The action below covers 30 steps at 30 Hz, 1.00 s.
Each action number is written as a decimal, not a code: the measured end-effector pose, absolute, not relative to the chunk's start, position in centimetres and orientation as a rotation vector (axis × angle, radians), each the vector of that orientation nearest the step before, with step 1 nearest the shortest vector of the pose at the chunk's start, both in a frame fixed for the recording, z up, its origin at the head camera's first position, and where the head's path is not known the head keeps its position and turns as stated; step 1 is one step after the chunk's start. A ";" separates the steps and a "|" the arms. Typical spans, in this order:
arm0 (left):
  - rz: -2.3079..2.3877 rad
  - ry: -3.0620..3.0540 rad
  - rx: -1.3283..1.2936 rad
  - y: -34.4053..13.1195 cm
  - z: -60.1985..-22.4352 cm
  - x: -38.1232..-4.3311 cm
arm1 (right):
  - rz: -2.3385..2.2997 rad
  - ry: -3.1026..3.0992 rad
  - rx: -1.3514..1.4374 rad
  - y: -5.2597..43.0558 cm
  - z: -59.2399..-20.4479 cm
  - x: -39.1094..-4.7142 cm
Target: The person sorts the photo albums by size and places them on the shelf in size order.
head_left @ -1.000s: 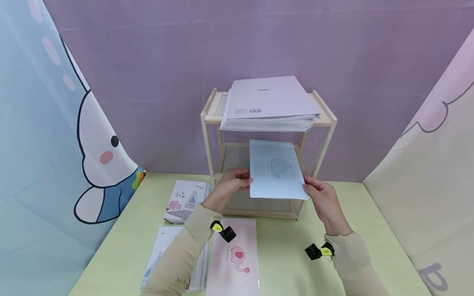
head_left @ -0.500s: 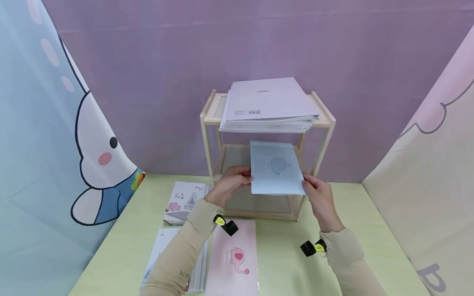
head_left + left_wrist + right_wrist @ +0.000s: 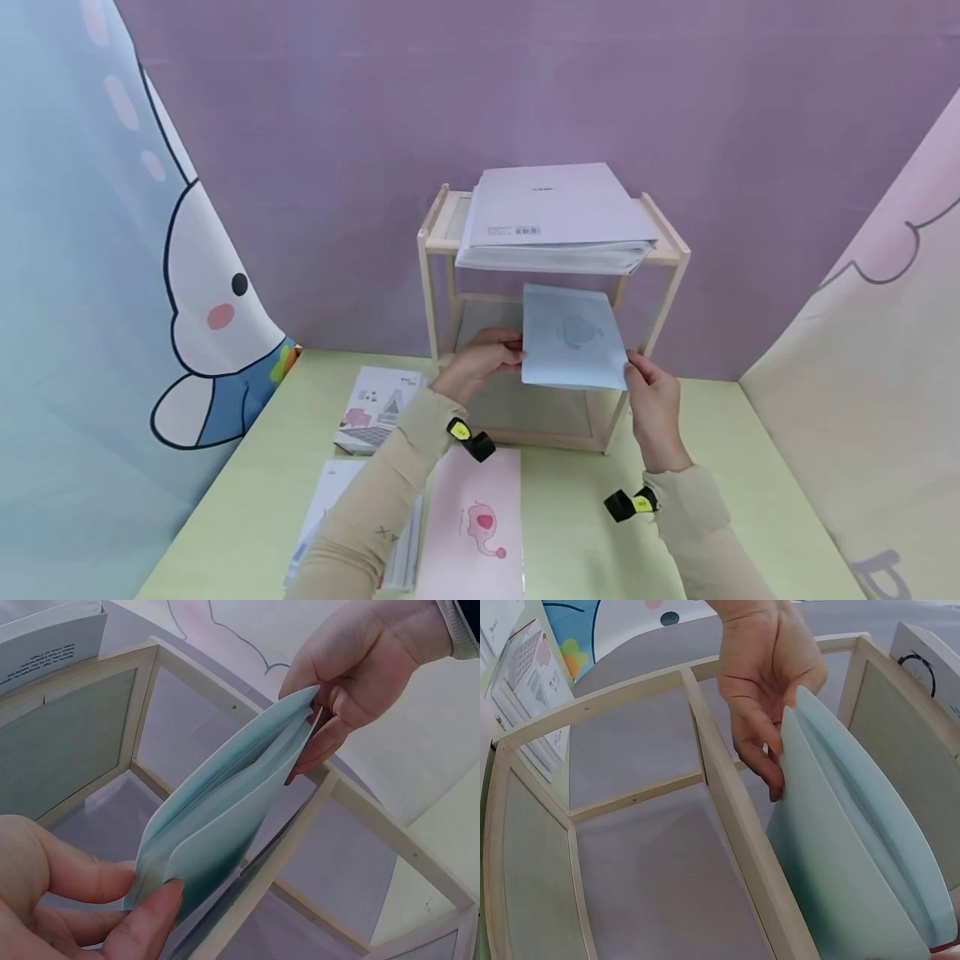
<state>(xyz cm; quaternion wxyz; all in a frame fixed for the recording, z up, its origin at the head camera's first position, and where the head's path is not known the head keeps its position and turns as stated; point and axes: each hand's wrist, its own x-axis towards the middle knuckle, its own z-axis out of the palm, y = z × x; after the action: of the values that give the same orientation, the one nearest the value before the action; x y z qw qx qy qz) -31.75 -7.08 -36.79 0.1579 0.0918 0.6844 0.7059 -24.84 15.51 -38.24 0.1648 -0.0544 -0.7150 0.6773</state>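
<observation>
Looks like a small curtained booth: plain purple cloth (image 3: 337, 167) beyond the fingers (image 3: 508, 354), cartoon-printed cloth (image 3: 82, 292) left of them, pale printed cloth (image 3: 885, 392) to their right, light green tabletop (image 3: 573, 508) below.

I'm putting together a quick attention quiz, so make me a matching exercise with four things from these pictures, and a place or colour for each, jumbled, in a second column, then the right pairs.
Things:
1. blue booklet
2. elephant booklet
3. white stack with a barcode
4. back curtain

Places and colours:
A. on top of the wooden shelf
B. purple
C. held by the left hand and the right hand
D. lying on the table, in front of the shelf

Right pairs: 1-C, 2-D, 3-A, 4-B.
</observation>
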 end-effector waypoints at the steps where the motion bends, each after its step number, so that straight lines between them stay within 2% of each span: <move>1: 2.023 1.945 0.260 -6.9 -36.8 -31.8 | 1.920 -2.033 -0.161 15.6 -38.3 -24.8; 18: 2.098 1.841 0.218 -6.1 -37.4 -32.4 | 1.936 -1.854 -0.188 14.4 -39.0 -25.2; 30: 2.029 1.926 0.241 -6.2 -37.3 -32.4 | 1.700 -2.030 -0.099 14.8 -39.5 -25.3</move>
<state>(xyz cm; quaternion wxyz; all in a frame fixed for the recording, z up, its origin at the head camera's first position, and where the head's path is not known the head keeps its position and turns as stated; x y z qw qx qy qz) -32.43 -6.21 -37.30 0.1658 0.0847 0.6764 0.7126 -25.30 14.79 -39.45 0.2435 -0.0361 -0.7430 0.6224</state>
